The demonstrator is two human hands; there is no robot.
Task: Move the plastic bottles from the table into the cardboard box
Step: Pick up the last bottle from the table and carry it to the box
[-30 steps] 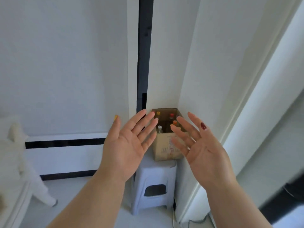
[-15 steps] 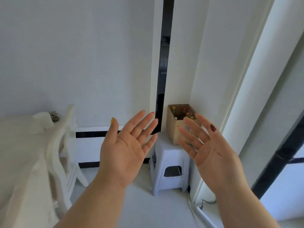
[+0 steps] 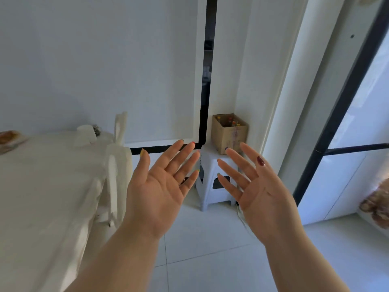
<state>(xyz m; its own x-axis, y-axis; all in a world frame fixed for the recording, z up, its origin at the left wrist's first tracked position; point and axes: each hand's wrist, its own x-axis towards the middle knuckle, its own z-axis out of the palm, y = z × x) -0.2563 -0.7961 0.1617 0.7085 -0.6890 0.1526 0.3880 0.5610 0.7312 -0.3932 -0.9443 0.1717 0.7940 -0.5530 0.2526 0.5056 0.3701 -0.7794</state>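
Head view: capped bottles (image 3: 231,122) upright in cardboard box (image 3: 231,140).

A white plastic stool (image 3: 212,186) stands in the corner at 12 o'clock. A white chair (image 3: 116,165) sits at 10 o'clock, a brown furry thing (image 3: 376,205) at 3 o'clock.

Both hands, the left hand (image 3: 160,190) and the right hand (image 3: 255,191), are raised palm-up with fingers spread and nothing in them, with a bare gap between them; beyond that gap the tiled floor (image 3: 210,239) lies free up to the white stool (image 3: 212,186). The cardboard box (image 3: 230,133) sits on that stool in the far corner, hemmed by walls behind and on the right (its top stands open, bottles (image 3: 231,122) inside); on the left the cloth-covered table (image 3: 46,186) and a white chair (image 3: 117,165) narrow the way.
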